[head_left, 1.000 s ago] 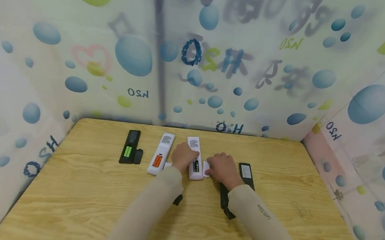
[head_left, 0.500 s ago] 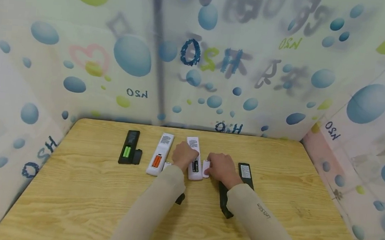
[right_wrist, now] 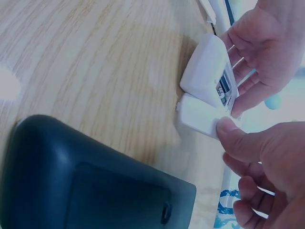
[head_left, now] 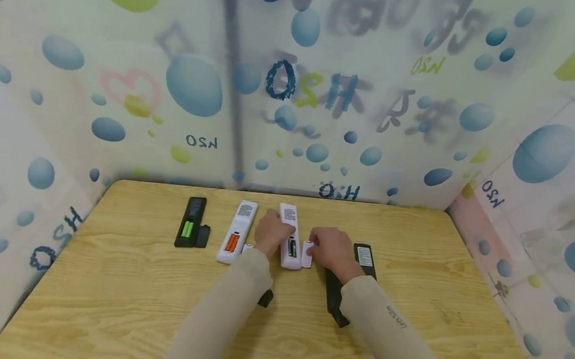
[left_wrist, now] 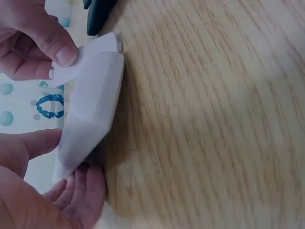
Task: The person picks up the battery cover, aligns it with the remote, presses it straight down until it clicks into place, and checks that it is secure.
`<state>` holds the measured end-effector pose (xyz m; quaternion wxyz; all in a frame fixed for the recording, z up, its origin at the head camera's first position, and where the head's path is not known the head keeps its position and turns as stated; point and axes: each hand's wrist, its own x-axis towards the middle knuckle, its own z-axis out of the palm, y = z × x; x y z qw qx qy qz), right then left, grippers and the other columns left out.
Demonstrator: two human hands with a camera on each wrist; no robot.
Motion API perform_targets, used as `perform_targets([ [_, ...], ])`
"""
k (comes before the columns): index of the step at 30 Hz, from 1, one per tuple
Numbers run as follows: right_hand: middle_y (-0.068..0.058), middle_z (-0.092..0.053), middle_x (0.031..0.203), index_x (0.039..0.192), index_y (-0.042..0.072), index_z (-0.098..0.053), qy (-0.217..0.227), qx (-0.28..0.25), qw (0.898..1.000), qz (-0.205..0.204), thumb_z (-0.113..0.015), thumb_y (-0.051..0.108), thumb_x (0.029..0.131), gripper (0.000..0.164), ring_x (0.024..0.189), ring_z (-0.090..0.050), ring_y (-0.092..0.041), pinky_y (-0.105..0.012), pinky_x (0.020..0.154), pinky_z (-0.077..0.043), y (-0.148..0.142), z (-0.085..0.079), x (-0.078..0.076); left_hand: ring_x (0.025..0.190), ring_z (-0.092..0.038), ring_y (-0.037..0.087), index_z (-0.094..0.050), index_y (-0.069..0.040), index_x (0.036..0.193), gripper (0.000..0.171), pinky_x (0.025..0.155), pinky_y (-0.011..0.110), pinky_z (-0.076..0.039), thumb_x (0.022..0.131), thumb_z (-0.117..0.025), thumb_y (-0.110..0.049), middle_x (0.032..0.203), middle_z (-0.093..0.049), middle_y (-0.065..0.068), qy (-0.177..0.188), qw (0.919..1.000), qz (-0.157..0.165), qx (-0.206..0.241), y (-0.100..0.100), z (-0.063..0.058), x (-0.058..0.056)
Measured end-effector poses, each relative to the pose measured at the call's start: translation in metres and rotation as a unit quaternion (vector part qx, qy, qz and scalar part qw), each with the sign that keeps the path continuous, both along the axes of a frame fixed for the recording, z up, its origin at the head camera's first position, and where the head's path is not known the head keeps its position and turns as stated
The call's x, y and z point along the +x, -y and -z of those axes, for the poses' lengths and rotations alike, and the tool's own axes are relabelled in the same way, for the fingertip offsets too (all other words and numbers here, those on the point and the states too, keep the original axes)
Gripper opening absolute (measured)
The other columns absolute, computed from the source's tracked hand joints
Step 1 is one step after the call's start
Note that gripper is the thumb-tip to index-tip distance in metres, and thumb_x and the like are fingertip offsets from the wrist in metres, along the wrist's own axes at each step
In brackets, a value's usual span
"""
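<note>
My left hand (head_left: pixel 271 233) grips the sides of a white remote control (head_left: pixel 294 263), which lies on the table with its back up in the head view. Inside its uncovered battery compartment sit dark batteries (right_wrist: pixel 222 91). Between thumb and fingers, my right hand (head_left: pixel 334 247) pinches one end of a white battery cover (right_wrist: pixel 201 117). That cover is right beside the remote, close to its edge. In the left wrist view, the right thumb (left_wrist: pixel 64 53) presses on the cover, and the left fingers (left_wrist: pixel 88 191) reach under the remote's far end.
Left along the wooden table (head_left: pixel 125 297) lie a white remote with orange batteries (head_left: pixel 232 242) and a black remote with green batteries (head_left: pixel 187 229), its cover (head_left: pixel 202 236) beside it. Black remotes (head_left: pixel 334 297) lie near my right forearm. A dark object (head_left: pixel 265 299) is partly hidden by my left sleeve.
Both hands stay at the white remote with barely any movement. The right fingers are now bunched more closely at the cover. The head view has shifted slightly.
</note>
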<state>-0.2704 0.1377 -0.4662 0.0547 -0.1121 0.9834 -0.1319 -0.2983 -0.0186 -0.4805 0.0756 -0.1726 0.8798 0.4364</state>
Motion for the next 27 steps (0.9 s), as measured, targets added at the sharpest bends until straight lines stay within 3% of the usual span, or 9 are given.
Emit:
perform_targets([
  [8,0.005,-0.065,0.077,0.083,0.02,-0.07,-0.015,-0.001,1.0,-0.003,-0.074,0.032,0.086,0.013,0.069,-0.053,-0.015,-0.029,0.064,-0.044,-0.004,-0.014,0.005,0.107,-0.059,0.025,-0.054,-0.01,0.13,0.052,0.093,0.039,-0.05,0.085,-0.074,-0.027,0.123,-0.063,0.01,-0.03,0.9986,0.01,0.042,0.008,-0.005,0.002],
  [18,0.005,-0.065,0.076,0.084,0.02,-0.072,-0.04,0.023,0.999,-0.01,-0.074,0.035,0.086,0.015,0.071,-0.052,-0.016,-0.031,0.069,-0.046,-0.013,-0.042,0.014,0.099,-0.064,0.022,-0.054,-0.01,0.134,0.049,0.078,0.03,-0.056,0.089,-0.071,-0.022,0.119,-0.062,0.01,-0.052,0.9881,0.039,0.14,0.014,-0.022,0.008],
  [27,0.004,-0.067,0.077,0.084,0.02,-0.073,-0.06,0.041,0.997,-0.032,-0.076,0.035,0.085,0.015,0.073,-0.052,-0.017,-0.034,0.072,-0.047,-0.016,-0.055,0.031,0.099,-0.063,0.022,-0.052,-0.009,0.137,0.052,0.075,0.028,-0.058,0.089,-0.071,-0.016,0.122,-0.059,0.011,-0.069,0.9764,0.074,0.191,0.02,-0.03,0.022],
])
